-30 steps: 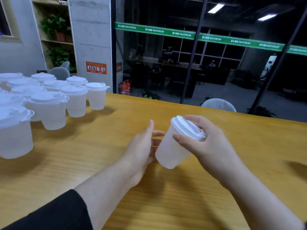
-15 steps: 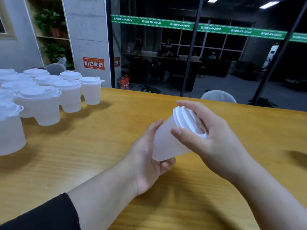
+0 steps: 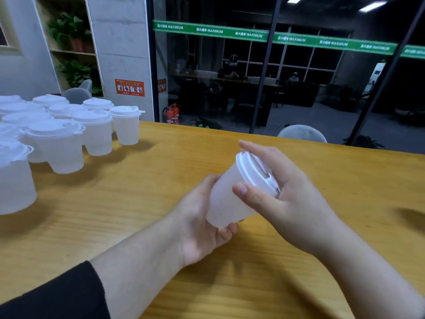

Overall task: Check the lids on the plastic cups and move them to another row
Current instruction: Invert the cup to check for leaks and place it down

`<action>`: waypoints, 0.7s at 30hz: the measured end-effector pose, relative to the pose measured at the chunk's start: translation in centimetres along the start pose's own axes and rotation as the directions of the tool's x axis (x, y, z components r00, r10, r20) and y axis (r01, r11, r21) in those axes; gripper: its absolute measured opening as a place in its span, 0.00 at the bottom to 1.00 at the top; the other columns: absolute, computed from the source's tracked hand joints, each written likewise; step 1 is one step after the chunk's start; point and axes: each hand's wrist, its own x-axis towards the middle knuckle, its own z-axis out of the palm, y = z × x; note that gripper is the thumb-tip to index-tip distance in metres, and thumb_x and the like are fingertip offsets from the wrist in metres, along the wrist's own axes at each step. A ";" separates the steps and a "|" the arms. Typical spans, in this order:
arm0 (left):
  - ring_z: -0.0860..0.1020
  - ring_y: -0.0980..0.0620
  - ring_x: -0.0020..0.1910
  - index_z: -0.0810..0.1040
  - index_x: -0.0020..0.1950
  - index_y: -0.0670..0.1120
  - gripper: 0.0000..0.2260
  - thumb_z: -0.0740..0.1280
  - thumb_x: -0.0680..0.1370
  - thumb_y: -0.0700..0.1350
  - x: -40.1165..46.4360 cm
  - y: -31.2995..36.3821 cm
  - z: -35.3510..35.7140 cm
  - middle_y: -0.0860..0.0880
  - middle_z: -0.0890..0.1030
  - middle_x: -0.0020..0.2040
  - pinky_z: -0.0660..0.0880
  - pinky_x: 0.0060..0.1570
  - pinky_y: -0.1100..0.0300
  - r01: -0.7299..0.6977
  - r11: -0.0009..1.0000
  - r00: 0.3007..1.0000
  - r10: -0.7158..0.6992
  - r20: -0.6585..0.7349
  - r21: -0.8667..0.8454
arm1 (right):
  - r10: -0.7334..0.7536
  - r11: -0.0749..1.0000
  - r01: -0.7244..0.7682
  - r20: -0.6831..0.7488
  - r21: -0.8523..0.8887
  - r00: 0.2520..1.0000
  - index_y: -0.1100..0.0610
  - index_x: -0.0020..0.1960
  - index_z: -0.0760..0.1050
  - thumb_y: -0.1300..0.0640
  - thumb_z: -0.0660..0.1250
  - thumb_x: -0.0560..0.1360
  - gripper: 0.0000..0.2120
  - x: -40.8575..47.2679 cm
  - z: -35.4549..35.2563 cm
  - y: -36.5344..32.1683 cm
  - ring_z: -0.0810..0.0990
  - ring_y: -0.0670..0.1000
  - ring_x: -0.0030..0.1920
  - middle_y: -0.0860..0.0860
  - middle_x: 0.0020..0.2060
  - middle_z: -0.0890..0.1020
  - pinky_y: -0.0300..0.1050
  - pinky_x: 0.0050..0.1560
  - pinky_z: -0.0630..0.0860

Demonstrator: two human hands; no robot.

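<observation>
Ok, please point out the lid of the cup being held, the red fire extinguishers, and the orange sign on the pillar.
lid (image 3: 255, 173), head view, on its white rim.
fire extinguishers (image 3: 172, 114), head view, on the red body.
orange sign (image 3: 130, 87), head view, on its middle.

A green banner strip runs across the glass partition in the background; it carries the word "MAXIMUM" in white capitals, repeated along its length, each time preceded by a few white Chinese characters too small to read with certainty. An orange-red notice is fixed to the grey concrete pillar, showing a row of small pictograms; its text is illegible. A second, smaller red sign sits just right of it, its lettering unreadable.
</observation>
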 end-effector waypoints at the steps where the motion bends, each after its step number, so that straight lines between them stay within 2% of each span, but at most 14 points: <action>1: 0.72 0.50 0.28 0.83 0.51 0.49 0.14 0.66 0.79 0.58 0.0 -0.1 0.2 0.47 0.79 0.37 0.63 0.22 0.64 -0.020 1.000 1.000 0.020 -0.002 -0.023 | -0.013 1.000 0.013 -0.023 0.004 1.000 0.37 0.74 0.69 0.30 0.66 0.70 0.33 0.0 0.1 0.2 0.69 0.31 0.68 0.31 0.64 0.75 0.22 0.59 0.65; 5: 0.73 0.51 0.29 0.84 0.53 0.47 0.15 0.70 0.78 0.59 0.1 -0.6 0.8 0.49 0.80 0.36 0.64 0.28 0.60 -0.244 0.964 0.960 0.226 -0.162 -0.104 | 0.058 0.997 -0.048 -0.190 0.060 0.980 0.38 0.72 0.72 0.34 0.66 0.71 0.30 0.9 1.2 0.0 0.70 0.27 0.62 0.32 0.61 0.76 0.20 0.55 0.65; 8: 0.73 0.52 0.32 0.84 0.55 0.48 0.18 0.70 0.78 0.61 0.2 -0.6 0.7 0.50 0.80 0.38 0.66 0.33 0.59 -0.346 0.938 0.924 0.335 -0.186 -0.029 | 0.127 0.988 -0.102 -0.225 0.119 0.966 0.39 0.74 0.70 0.27 0.65 0.71 0.34 1.1 1.6 -0.1 0.71 0.31 0.64 0.33 0.62 0.76 0.21 0.55 0.66; 11: 0.71 0.52 0.28 0.84 0.52 0.49 0.16 0.70 0.77 0.61 0.3 -0.2 0.1 0.49 0.79 0.37 0.64 0.25 0.63 -0.188 0.979 0.976 0.177 -0.129 -0.075 | 0.101 0.992 -0.090 -0.135 0.085 0.986 0.37 0.74 0.68 0.24 0.65 0.69 0.37 0.6 1.1 -0.2 0.68 0.25 0.65 0.30 0.63 0.74 0.20 0.56 0.66; 13: 0.70 0.51 0.25 0.83 0.52 0.49 0.16 0.70 0.77 0.61 0.3 -0.3 0.1 0.47 0.79 0.36 0.61 0.19 0.65 -0.079 0.992 0.996 0.073 -0.059 -0.097 | 0.070 0.995 -0.062 -0.105 0.077 0.992 0.38 0.73 0.70 0.29 0.67 0.70 0.34 0.4 0.9 0.0 0.70 0.29 0.67 0.33 0.64 0.75 0.22 0.57 0.68; 14: 0.70 0.51 0.24 0.83 0.52 0.48 0.16 0.70 0.77 0.61 0.4 -0.4 0.2 0.47 0.79 0.36 0.61 0.18 0.65 -0.077 0.992 0.996 0.071 -0.061 -0.102 | 0.076 0.994 -0.066 -0.120 0.092 0.990 0.38 0.71 0.72 0.31 0.67 0.70 0.31 0.3 0.9 0.0 0.73 0.33 0.66 0.35 0.63 0.77 0.23 0.56 0.68; 18: 0.72 0.51 0.27 0.83 0.53 0.47 0.16 0.70 0.79 0.59 0.7 -0.7 0.7 0.49 0.79 0.36 0.64 0.24 0.62 -0.287 0.954 0.942 0.266 -0.204 -0.081 | 0.089 0.992 -0.065 -0.237 0.110 0.967 0.39 0.68 0.74 0.32 0.64 0.70 0.28 0.6 1.9 0.1 0.78 0.40 0.58 0.41 0.57 0.80 0.29 0.51 0.70; 21: 0.71 0.50 0.26 0.79 0.57 0.42 0.22 0.68 0.80 0.61 1.1 -1.0 0.3 0.48 0.77 0.36 0.63 0.26 0.59 -0.449 0.892 0.865 0.449 -0.225 0.055 | 0.163 0.969 -0.098 -0.295 0.225 0.942 0.42 0.67 0.76 0.37 0.67 0.76 0.22 1.0 2.4 -0.2 0.79 0.37 0.52 0.42 0.55 0.81 0.29 0.47 0.72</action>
